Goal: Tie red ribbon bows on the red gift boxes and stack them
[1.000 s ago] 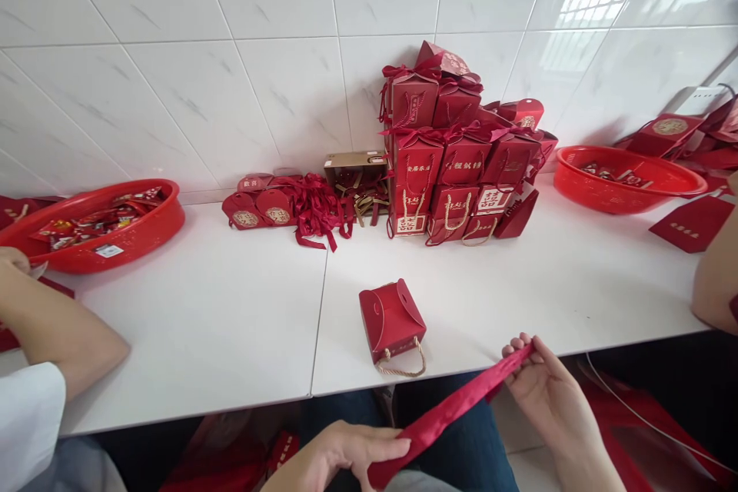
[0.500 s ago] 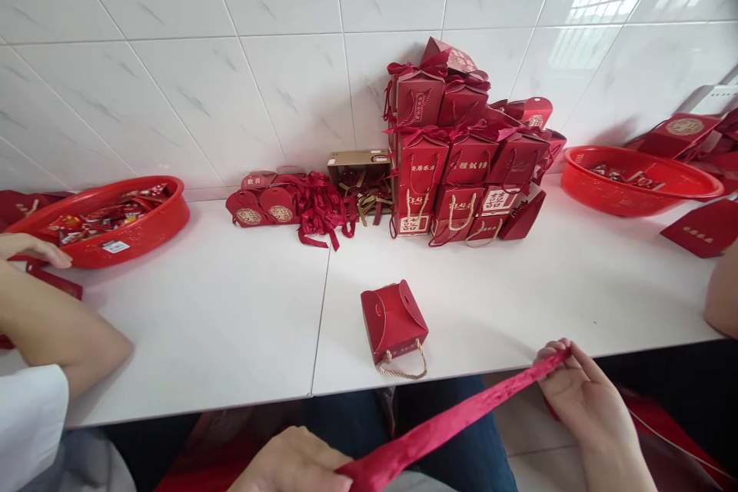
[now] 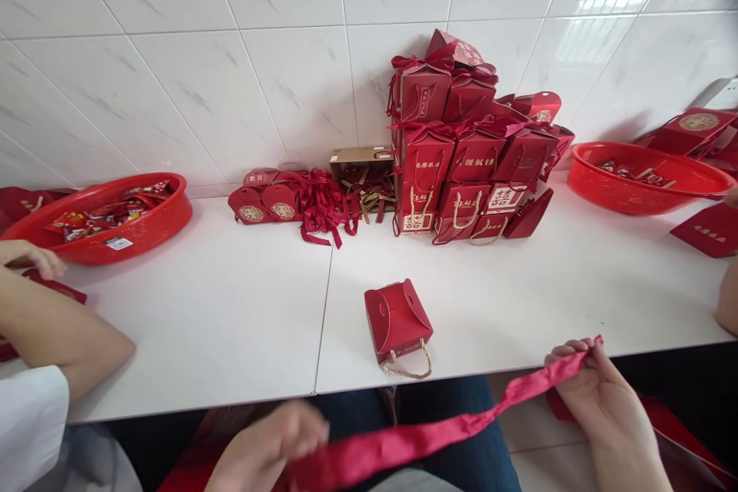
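A long red ribbon [image 3: 438, 434] stretches between my two hands, below the front edge of the white table [image 3: 231, 307]. My left hand [image 3: 268, 446] is closed on its left end near my lap. Pinching the ribbon's right end is my right hand [image 3: 600, 396], held a little higher. A small red gift box [image 3: 397, 319] with a rope handle stands on the table just beyond the ribbon, touched by neither hand.
A stack of red gift boxes [image 3: 470, 150] leans on the tiled wall, with loose ribbons [image 3: 320, 204] and a cardboard box [image 3: 363, 165] beside it. Red baskets [image 3: 107, 219] [image 3: 646, 177] sit at both ends. Another person's arm [image 3: 51, 323] rests at left; a second person's arm [image 3: 727, 300] shows at right.
My hands have drawn apart, the left sliding left and the right moving right, so the ribbon is pulled out longer and flatter. The person's hand at left shifted slightly.
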`<action>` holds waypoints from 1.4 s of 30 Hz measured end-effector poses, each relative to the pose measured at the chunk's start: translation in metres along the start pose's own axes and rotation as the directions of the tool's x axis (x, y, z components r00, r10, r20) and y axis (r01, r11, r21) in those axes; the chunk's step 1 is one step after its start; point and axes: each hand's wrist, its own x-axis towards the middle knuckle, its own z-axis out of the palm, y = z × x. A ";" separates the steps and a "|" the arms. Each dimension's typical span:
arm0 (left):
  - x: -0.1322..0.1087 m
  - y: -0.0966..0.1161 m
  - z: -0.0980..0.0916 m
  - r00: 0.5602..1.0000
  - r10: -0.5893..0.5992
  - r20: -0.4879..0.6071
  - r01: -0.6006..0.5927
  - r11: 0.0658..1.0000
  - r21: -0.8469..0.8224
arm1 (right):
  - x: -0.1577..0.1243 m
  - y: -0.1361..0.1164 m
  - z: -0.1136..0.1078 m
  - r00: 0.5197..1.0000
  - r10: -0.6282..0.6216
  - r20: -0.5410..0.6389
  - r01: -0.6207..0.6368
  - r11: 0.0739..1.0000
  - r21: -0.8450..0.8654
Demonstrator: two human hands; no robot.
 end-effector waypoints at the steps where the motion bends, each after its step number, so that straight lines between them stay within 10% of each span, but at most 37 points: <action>1: 0.010 0.001 0.002 0.995 -0.019 -0.096 0.021 0.999 0.026 | 0.000 -0.002 0.001 0.999 -0.033 -0.002 0.033 0.999 -0.027; 5: 0.046 -0.010 0.022 0.933 -0.049 -0.356 0.147 0.956 0.253 | -0.004 -0.005 0.011 0.993 -0.117 0.029 0.120 0.984 -0.132; 14: 0.099 -0.057 0.077 0.927 0.077 -0.366 0.164 0.796 0.582 | -0.034 0.025 0.054 0.919 0.056 0.391 0.173 0.833 -0.525; 30: 0.110 -0.040 0.050 0.989 -0.136 -0.058 0.148 0.914 0.378 | -0.058 0.088 0.104 0.682 0.494 0.539 0.417 0.343 -0.842; 36: 0.110 -0.031 0.056 0.972 0.236 -0.007 -0.159 0.676 0.720 | -0.059 0.094 0.106 0.683 0.489 0.542 0.423 0.340 -0.840; 42: 0.113 -0.018 0.066 0.952 0.263 0.158 -0.260 0.419 0.870 | -0.060 0.097 0.110 0.732 0.447 0.514 0.442 0.263 -0.858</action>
